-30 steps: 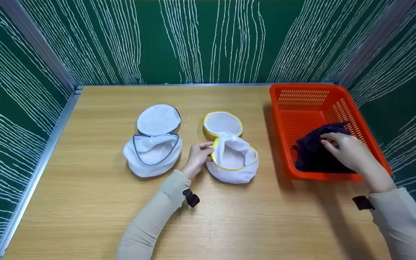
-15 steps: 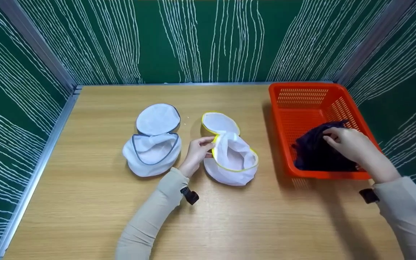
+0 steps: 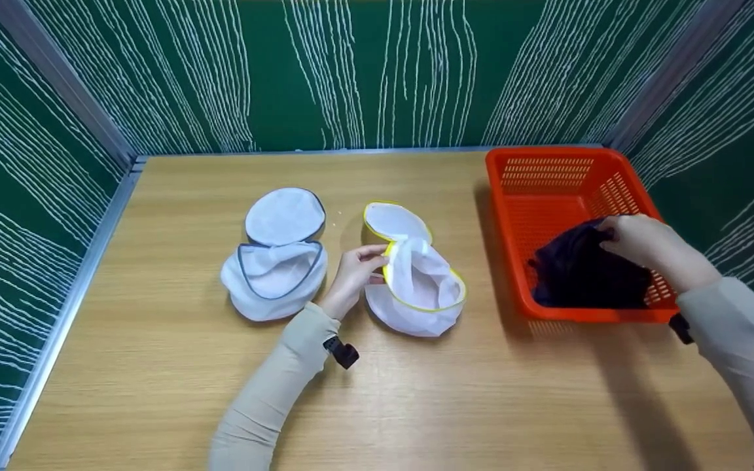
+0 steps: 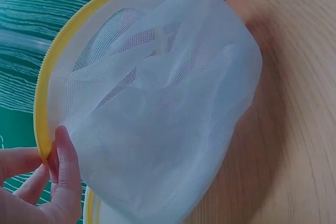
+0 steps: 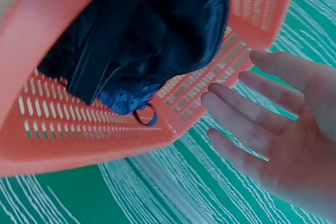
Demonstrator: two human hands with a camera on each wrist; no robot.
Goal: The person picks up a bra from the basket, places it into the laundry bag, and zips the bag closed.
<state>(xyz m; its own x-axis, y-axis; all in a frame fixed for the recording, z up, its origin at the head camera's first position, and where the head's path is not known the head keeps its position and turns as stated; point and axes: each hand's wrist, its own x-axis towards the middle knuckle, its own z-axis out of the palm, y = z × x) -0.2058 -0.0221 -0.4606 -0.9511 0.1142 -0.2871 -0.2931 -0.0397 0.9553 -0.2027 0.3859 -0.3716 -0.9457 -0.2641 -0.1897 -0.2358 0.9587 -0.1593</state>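
A person's left hand (image 3: 353, 278) is pinching the yellow zip edge of a white mesh laundry bag (image 3: 413, 322), the fingers (image 4: 66, 166) closing on the rim and the thumb meeting them there. The bag is standing open near the middle of the table (image 3: 449, 405), its mouth gaping upward and its round lid (image 3: 396, 221) folding back on the far side.

The right hand (image 3: 652, 245) is hovering over the right part of a red plastic basket (image 3: 599, 315) at the table's right side. In the right wrist view its fingers (image 5: 247, 114) are spreading apart, nearly straight, and are holding nothing. Just beside them, a dark satiny garment (image 3: 586, 275) is lying bunched inside the basket, toward the near side; blue lace trim (image 5: 126, 98) and a thin loop (image 5: 152, 115) are showing at its edge.

To the left of the yellow-edged bag, a second white laundry bag with grey edging (image 3: 272, 309) is sitting open, its round lid also lying back. Beige sleeves (image 3: 272, 392) are covering the forearms, and a black device (image 3: 343, 353) is sitting at the left wrist. Green panels with white streaks (image 3: 279, 85) are enclosing the table.
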